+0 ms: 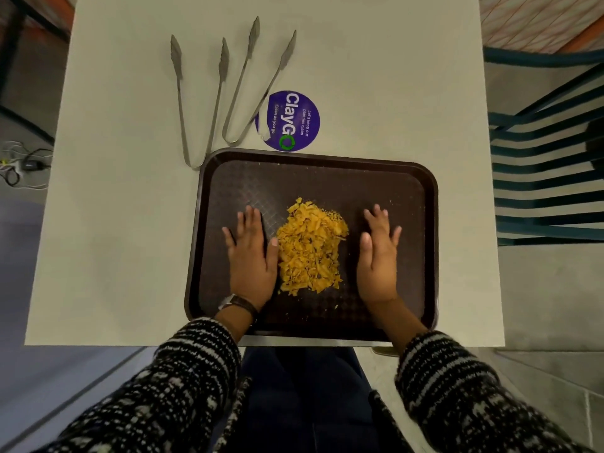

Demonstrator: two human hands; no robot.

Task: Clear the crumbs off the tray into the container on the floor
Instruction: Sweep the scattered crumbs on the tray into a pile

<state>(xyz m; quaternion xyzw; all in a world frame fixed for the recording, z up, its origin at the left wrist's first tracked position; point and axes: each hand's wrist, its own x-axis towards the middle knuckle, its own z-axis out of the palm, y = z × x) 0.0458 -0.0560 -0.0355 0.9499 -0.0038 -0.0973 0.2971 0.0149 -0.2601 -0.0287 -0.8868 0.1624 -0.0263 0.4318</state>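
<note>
table: pale, square; the tray sits at its near edge, right of centre
left tongs: metal, flat on the table; the hinge end touches or just meets the tray's far-left corner, and the tips point far
right tongs: second metal pair just right of the first; the hinge end is near the tray's far rim, and one arm lies over the sticker's left edge
sticker: round, purple, "ClayGo", stuck to the table just beyond the tray's far rim
chair: dark slatted, right of the table, well apart from the tray
cables: on the floor, left of the table
tray: dark brown, textured, low rim; a few stray specks near the far rim
crumbs: orange-yellow pile at the tray's centre, between the two hands
left hand: palm down on the tray, fingers straight and spread, holding nothing; the thumb side touches the pile's left edge
watch: on the left wrist
right hand: palm down, fingers straight and slightly blurred, holding nothing; just right of the pile with a narrow gap
</note>
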